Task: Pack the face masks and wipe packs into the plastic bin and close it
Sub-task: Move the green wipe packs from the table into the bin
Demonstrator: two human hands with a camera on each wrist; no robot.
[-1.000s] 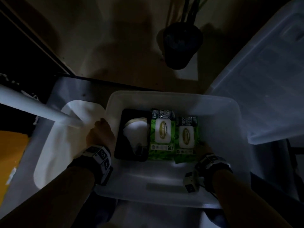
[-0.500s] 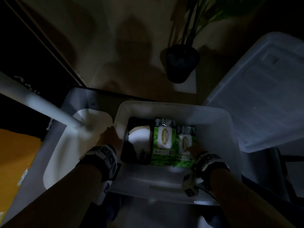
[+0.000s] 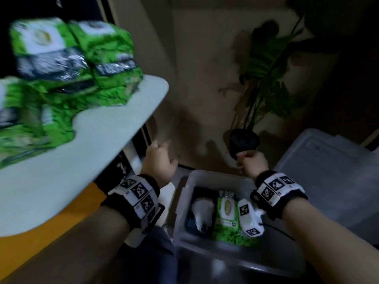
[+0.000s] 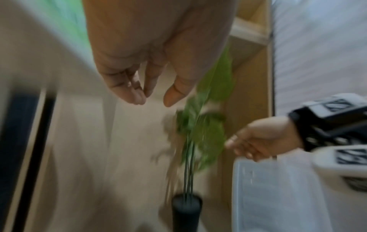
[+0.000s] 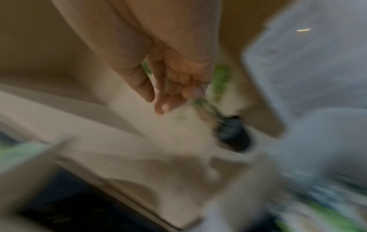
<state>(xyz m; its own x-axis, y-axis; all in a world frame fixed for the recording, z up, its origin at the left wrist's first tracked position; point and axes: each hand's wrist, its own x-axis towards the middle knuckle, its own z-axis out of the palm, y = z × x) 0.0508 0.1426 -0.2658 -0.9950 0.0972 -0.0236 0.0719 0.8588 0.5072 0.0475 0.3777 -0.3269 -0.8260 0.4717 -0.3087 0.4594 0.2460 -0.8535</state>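
Observation:
The clear plastic bin [image 3: 215,174] stands low in the head view, without a lid. Inside it lie a black pack of white face masks [image 3: 202,210] and green wipe packs [image 3: 226,211] side by side. Several more green wipe packs [image 3: 71,64] are piled on the white table [image 3: 92,160] at the upper left, blurred. My left hand [image 3: 159,160] hovers beyond the bin's left corner, below the table edge, fingers relaxed and empty [image 4: 143,87]. My right hand [image 3: 251,160] hangs over the bin's far rim, fingers loosely curled and holding nothing [image 5: 170,94].
The bin's translucent lid [image 3: 328,177] leans at the right. A potted plant in a black pot [image 3: 244,142] stands on the floor just behind the bin. A yellow surface [image 3: 41,253] shows under the table at the lower left.
Both hands have come up and away from the bin, the right one out from the wipe packs inside. The view has swung up, so the table with its wipe packs now shows.

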